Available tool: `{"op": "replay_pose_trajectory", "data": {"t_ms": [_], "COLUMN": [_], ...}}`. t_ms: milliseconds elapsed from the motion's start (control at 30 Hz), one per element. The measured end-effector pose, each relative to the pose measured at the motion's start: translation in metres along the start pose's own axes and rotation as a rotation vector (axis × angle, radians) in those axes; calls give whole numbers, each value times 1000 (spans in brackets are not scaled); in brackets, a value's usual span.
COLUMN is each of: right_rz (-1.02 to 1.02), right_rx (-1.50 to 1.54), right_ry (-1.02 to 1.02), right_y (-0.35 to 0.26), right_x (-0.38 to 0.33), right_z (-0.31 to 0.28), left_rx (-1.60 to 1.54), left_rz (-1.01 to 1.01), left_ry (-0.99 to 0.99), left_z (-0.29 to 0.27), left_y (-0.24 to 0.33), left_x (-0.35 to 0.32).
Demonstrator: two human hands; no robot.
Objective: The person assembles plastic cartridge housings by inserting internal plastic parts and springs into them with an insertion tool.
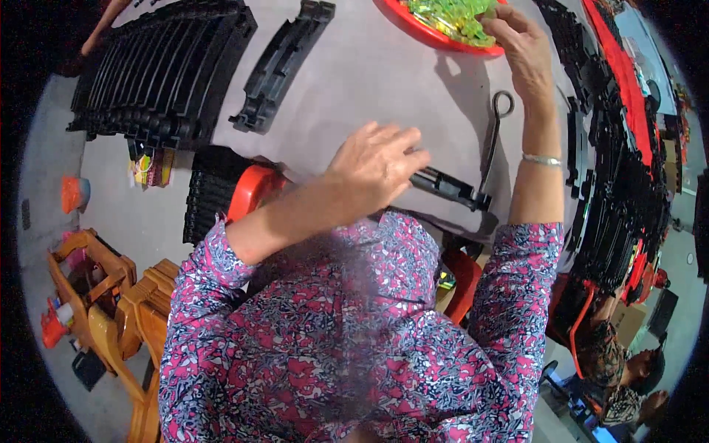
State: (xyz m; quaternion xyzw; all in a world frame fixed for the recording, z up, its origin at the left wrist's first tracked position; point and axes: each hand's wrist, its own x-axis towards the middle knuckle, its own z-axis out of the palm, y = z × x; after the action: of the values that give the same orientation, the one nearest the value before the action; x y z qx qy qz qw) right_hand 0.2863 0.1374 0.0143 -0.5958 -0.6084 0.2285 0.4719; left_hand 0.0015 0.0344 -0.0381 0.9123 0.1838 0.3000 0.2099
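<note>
At a grey bench [384, 81], the left hand [377, 164] curls its fingers [402, 159] around one end of a black plastic track piece [450, 189] lying near the bench's front edge. The right hand [523, 46] reaches into a red tray [413, 26], fingertips bunched among green parts [450, 16]; what they pinch cannot be told. The tray is cut off at the top edge.

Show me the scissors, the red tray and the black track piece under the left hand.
scissors [493, 136], head view, on the blades' middle.
red tray [413, 26], head view, on its near rim.
black track piece [450, 188], head view, on its exposed end.
</note>
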Motion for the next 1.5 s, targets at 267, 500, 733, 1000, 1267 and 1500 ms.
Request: {"op": "replay_pose_trajectory", "data": {"t_ms": [267, 500, 733, 1000, 1267, 1500], "right_rz": [158, 38, -19, -41, -16, -51], "right_rx": [-97, -365, -614, -547, -504, -539], "right_ry": [-258, -209, -24, 126, 229, 259], "right_y": [-55, -86, -89, -81, -77, -70], "right_x": [-148, -204, -219, -225, -230, -232], "right_z": [-13, 10, 38, 55, 61, 69], "left_rx": [-41, -122, -127, -176, -191, -275], "left_rz": [-48, -20, -57, -56, -72, -149], "left_ry": [-26, 19, -76, -103, -96, -234], "left_z": [-11, -2, -13, -16, -10, -17], "left_y": [0, -2, 0, -3, -6, -6], "left_x": [10, 6, 12, 16, 13, 23]}}
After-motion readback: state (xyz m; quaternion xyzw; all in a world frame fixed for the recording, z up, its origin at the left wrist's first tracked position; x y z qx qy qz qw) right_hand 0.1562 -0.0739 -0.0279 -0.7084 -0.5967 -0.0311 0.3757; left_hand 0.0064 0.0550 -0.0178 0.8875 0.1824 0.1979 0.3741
